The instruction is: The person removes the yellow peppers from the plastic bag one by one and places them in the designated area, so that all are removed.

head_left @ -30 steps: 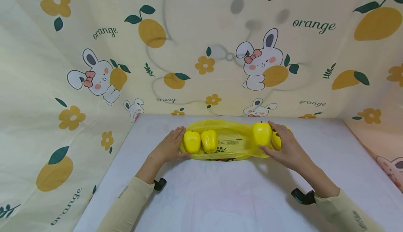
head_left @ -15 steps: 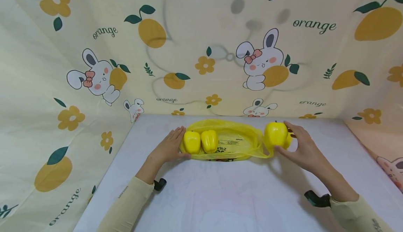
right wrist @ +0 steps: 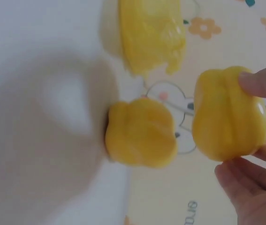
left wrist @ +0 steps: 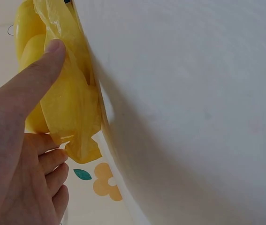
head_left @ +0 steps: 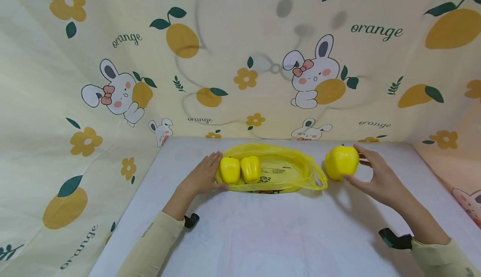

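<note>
A yellow plastic bag lies open on the table, with two yellow bell peppers inside its left part. At the bag's left end, my left hand holds the plastic; the thumb lies over its near side in the left wrist view. My right hand grips another yellow bell pepper between thumb and fingers, just beyond the bag's right end. One more yellow bell pepper stands on the table beside the held one in the right wrist view; the held pepper hides it from the head view.
The white table stretches in front of the bag. Behind it and at both sides hangs a cream cloth printed with rabbits, oranges and flowers. Dark wrist cameras are strapped to both forearms.
My right hand has moved right with the pepper, from over the bag's right end to beyond it. The bag's right edge now shows uncovered. My left hand has stayed in place.
</note>
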`<state>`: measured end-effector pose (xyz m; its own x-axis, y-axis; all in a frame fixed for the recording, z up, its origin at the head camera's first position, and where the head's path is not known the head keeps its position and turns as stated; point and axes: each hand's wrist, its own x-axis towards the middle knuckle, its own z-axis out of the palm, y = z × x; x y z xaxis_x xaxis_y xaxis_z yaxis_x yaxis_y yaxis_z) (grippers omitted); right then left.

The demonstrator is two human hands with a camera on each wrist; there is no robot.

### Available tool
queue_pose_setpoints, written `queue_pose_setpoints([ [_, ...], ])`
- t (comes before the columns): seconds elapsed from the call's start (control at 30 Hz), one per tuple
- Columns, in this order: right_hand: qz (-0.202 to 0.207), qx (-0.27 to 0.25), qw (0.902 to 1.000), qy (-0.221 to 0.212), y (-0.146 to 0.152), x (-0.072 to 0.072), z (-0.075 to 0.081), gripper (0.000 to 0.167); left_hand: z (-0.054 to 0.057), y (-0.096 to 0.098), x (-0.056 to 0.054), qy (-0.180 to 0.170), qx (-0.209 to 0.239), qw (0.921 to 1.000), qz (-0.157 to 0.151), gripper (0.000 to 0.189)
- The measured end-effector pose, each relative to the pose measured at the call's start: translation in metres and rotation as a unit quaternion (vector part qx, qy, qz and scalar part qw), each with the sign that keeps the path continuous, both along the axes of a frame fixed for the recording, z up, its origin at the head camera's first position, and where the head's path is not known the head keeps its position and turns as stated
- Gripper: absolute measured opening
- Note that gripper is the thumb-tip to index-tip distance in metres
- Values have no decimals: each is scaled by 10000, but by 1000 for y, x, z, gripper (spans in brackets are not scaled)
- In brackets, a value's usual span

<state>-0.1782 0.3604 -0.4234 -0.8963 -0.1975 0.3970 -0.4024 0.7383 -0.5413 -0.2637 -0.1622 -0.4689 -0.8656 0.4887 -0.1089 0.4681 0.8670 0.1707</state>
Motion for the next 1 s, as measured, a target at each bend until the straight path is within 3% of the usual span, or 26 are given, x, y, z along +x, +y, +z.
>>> queue_pose_setpoints([
  [1.0, -460, 303, 9980, -296, 61, -10, -11, 102, 4, 2, 4, -2, 16, 10000, 61, 115],
])
